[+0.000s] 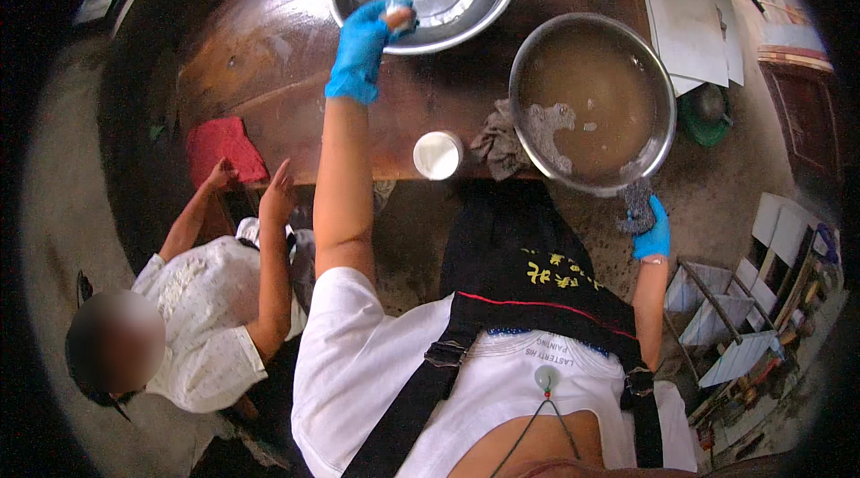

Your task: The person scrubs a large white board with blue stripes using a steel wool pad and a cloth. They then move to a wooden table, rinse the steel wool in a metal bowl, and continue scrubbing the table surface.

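My left hand, in a blue glove, reaches over the near rim of a steel basin at the top of the view. Its fingers are closed around a small pale object, mostly hidden and too blurred to name. Beside the table edge at the right, my right hand, also blue-gloved, grips a dark grey scouring pad. The pad is just below the rim of a second steel basin, which holds murky brown water with foam along its left side.
On the dark wooden table are a white tub and a crumpled grey rag. A person sits at the left, hands near a red cloth. White boards, a green container and a rack are on the right.
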{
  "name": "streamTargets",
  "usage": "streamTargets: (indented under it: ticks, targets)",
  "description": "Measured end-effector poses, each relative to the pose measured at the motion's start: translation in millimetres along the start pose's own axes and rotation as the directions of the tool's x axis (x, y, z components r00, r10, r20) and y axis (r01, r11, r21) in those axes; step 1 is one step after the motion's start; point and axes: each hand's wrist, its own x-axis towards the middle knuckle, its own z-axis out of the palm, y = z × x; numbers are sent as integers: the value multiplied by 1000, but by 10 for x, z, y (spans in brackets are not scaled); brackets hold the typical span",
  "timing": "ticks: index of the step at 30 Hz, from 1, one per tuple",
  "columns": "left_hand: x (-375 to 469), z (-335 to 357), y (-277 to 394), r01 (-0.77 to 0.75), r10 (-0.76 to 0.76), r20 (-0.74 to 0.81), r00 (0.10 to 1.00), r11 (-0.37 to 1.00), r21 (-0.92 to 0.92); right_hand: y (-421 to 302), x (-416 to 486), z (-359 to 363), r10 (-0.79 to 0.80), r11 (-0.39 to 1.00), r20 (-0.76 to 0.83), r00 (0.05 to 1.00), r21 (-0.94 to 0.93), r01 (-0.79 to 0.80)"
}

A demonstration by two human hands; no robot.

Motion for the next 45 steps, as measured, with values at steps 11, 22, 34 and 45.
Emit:
streamTargets:
  ticks: [11, 22, 34, 45]
  targets:
    - [1396, -513, -562, -143, 173, 29, 984, 696, 703, 38, -230, 889, -41, 997, 100, 994, 73, 33]
    - [-411, -332, -1246, -299, 245, 182, 952, 872, 389, 119, -106, 1629, 4, 996, -86, 996, -93, -12]
    - [-1759, 199, -2165, 145, -222, 33, 974, 734, 663, 67, -54, 1494, 30, 994, 122, 992, -108, -16]
    - [-1465, 186, -2402, -189, -246, 306, 920, 405, 895, -21, -2, 1079, 29, 995, 254, 967, -103, -3]
